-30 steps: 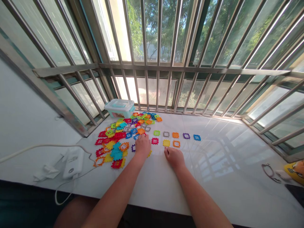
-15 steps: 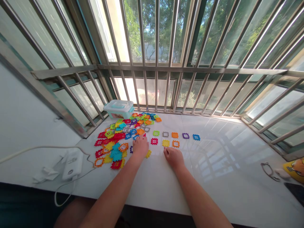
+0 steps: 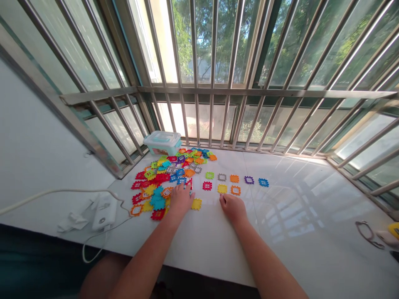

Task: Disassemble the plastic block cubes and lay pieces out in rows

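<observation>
My left hand [image 3: 181, 199] lies over the right edge of a heap of toothed plastic square tiles [image 3: 158, 201], fingers spread, covering some tiles. A red tile [image 3: 189, 182] shows at its fingertips, and a yellow tile [image 3: 196, 204] lies just right of it. My right hand [image 3: 234, 207] rests on the table in a loose fist; its inside is hidden. Just beyond that hand are a yellow tile [image 3: 222, 188] and an orange framed tile [image 3: 236, 190], in a row with a red tile [image 3: 207, 185]. Behind runs a second row, from a green tile [image 3: 210, 175] to a blue tile [image 3: 263, 182].
A lidded light-blue box [image 3: 162, 143] stands behind the heap, by the barred window. At left on the white table [image 3: 199, 245] are a white power strip [image 3: 105, 212], its cable and crumpled tissue [image 3: 75, 221]. A curved metal object [image 3: 369, 235] lies far right.
My left hand has shifted left over the heap's edge, uncovering the nearby yellow tile. My right hand keeps its place by the rows. The view has swung slightly left.
</observation>
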A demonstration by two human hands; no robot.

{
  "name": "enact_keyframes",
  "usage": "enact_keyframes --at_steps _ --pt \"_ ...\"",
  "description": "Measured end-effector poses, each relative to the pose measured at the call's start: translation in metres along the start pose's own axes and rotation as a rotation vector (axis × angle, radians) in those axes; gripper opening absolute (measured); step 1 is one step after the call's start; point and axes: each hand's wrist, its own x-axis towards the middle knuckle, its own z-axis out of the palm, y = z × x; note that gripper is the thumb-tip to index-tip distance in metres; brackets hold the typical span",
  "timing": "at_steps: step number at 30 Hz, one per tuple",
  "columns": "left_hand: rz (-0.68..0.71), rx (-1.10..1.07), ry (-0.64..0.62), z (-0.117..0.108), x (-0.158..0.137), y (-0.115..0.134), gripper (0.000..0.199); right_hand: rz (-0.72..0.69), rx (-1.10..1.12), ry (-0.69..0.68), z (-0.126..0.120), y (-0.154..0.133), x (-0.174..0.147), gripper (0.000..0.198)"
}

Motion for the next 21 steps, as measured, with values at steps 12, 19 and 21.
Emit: enact_keyframes --at_steps 12,19,21 --pt "-0.049 0.077 0.017 0.008 0.037 -0.059 0.05 0.007 0.004 -0.01 0.0 -0.001 0.001 0.046" --pt "-0.083 0.109 -0.04 0.002 0.053 -0.072 0.036 0.019 0.002 -0.009 0.0 0.0 0.001 0.046" --pt "-0.105 0.094 -0.06 0.001 0.055 -0.073 0.037 0.02 0.006 -0.019 0.0 0.0 0.001 0.047"
